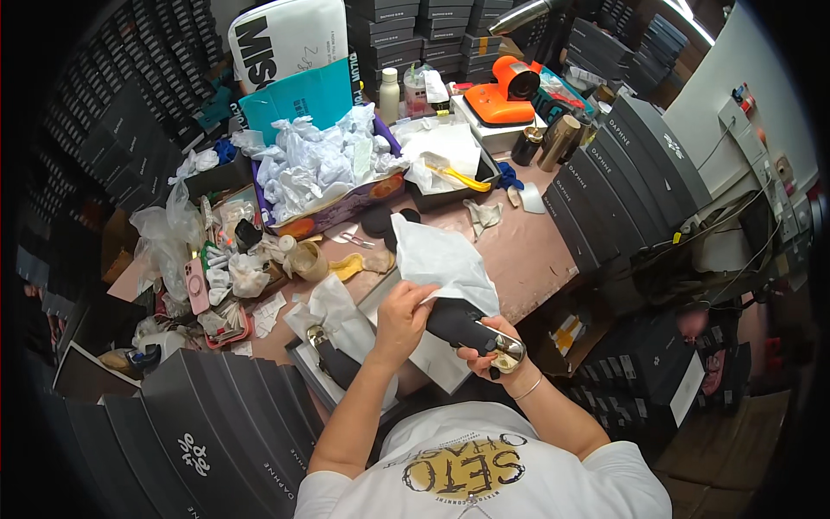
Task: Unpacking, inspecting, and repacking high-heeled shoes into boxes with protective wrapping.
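Note:
My right hand (pixel 499 349) grips a black shoe (pixel 454 323) near its shiny gold-coloured metal part. A thin white sheet or bag (pixel 445 264) lies over the far end of the shoe, hiding it. With fingers closed, my left hand (pixel 404 317) pinches the near left edge of this white piece beside the shoe. Below and left of my left hand, a second black shoe (pixel 335 362) with a gold metal part rests on white paper (pixel 324 304) in an open grey box. A pale box lid or panel (pixel 437 362) lies under my forearms.
A purple-rimmed box of crumpled white paper (pixel 324 160) stands at the back. Beside it, a dark tray holds white sheets and a yellow-handled tool (pixel 462 177). Dark shoeboxes stack at right (pixel 618 164) and lower left (pixel 199 432). Clutter and a pink phone (pixel 196 285) lie left.

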`<state>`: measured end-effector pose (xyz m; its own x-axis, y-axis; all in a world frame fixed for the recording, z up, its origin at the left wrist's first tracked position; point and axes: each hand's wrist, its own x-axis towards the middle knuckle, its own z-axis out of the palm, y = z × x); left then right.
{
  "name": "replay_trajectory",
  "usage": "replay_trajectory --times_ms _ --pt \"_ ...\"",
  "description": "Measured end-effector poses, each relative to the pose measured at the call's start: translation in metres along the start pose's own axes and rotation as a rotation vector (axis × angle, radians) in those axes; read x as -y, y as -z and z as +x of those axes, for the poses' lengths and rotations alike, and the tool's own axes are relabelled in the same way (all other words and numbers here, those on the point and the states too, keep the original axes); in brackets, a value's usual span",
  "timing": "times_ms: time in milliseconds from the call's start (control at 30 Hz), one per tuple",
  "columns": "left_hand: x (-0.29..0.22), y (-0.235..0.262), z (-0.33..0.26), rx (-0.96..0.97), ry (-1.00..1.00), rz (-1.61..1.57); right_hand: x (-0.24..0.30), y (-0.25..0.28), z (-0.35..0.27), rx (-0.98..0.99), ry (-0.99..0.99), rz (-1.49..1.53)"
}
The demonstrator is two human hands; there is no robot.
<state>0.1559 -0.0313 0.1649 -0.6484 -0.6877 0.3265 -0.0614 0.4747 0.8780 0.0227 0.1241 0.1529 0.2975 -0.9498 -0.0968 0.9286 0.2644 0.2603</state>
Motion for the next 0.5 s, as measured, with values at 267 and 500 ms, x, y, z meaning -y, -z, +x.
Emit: replay_trajectory --times_ms 267,500 --pt "-0.064 -0.054 -0.007 0.135 -0.487 -0.11 0.023 0.006 0.023 -0.345 0.818 -0.757" --pt "-0.034 -0.138 -0.064 0.447 -0.257 -0.259 0.104 0.037 0.015 -0.519 0.869 -0.904"
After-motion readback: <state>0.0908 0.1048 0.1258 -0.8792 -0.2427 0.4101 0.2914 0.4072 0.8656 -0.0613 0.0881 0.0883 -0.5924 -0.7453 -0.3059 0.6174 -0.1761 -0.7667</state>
